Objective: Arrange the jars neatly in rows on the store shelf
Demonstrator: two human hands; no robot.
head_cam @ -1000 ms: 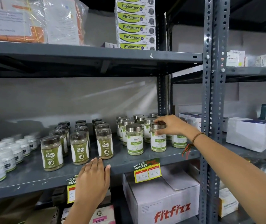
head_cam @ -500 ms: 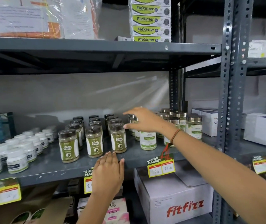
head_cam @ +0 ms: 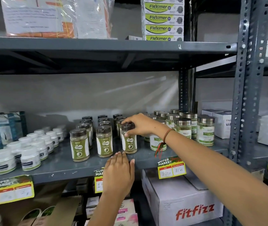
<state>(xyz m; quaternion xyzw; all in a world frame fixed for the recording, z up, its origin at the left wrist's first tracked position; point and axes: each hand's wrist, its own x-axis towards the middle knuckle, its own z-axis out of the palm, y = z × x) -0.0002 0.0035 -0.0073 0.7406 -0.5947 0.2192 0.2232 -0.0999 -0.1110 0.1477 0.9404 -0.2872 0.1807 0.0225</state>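
Note:
Dark-lidded jars with green Gaska labels stand in three rows on the grey middle shelf point(head_cam: 61, 167). My right hand point(head_cam: 139, 124) grips the lid of the front right Gaska jar point(head_cam: 129, 144), which stands upright on the shelf. The front middle jar point(head_cam: 104, 141) and the front left jar point(head_cam: 79, 145) stand beside it. My left hand point(head_cam: 119, 174) rests flat on the shelf's front edge, fingers apart, holding nothing. Silver-lidded jars point(head_cam: 183, 129) with pale green labels stand in rows to the right, partly hidden by my right forearm.
Small white jars point(head_cam: 29, 158) crowd the shelf's left part, with blue boxes point(head_cam: 1, 131) behind them. A grey upright post point(head_cam: 245, 95) stands at the right. A Fitfizz carton point(head_cam: 183, 203) sits below. Yellow price tags point(head_cam: 171, 168) hang from the shelf edge.
My right hand left the silver-lidded jars, swung left and closed on the front right Gaska jar's lid. My left hand stayed on the shelf edge. The view shifted left.

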